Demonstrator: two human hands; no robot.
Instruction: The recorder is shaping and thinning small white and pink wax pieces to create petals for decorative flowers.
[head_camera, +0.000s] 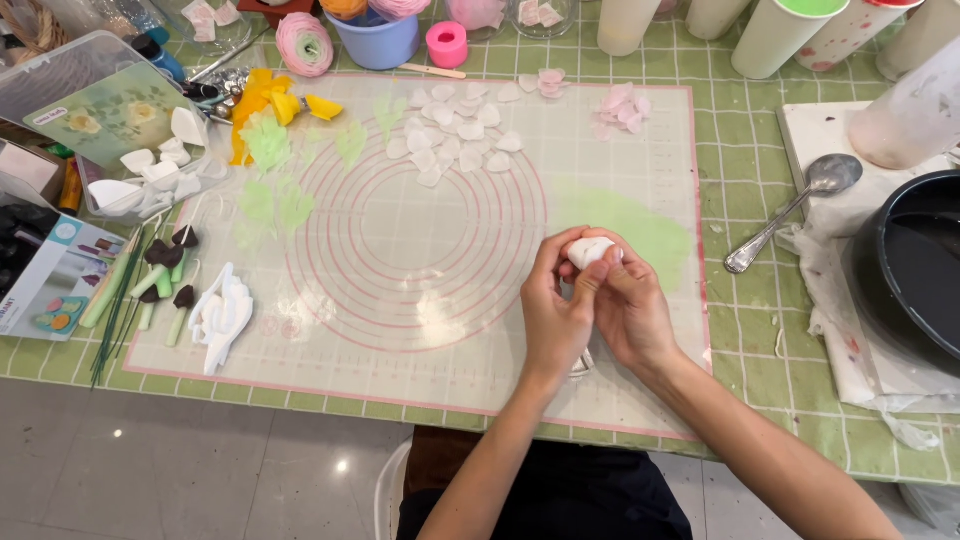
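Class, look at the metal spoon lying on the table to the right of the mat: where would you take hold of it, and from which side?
Grip the spoon at the middle of its slim handle, coming from above with fingers across it. It lies flat and slanted, bowl up by the white board, handle end near the mat; the right hand is nearest.

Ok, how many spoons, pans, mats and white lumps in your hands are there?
Lump: 1
Spoon: 1
Pan: 1
Mat: 1
Total: 4
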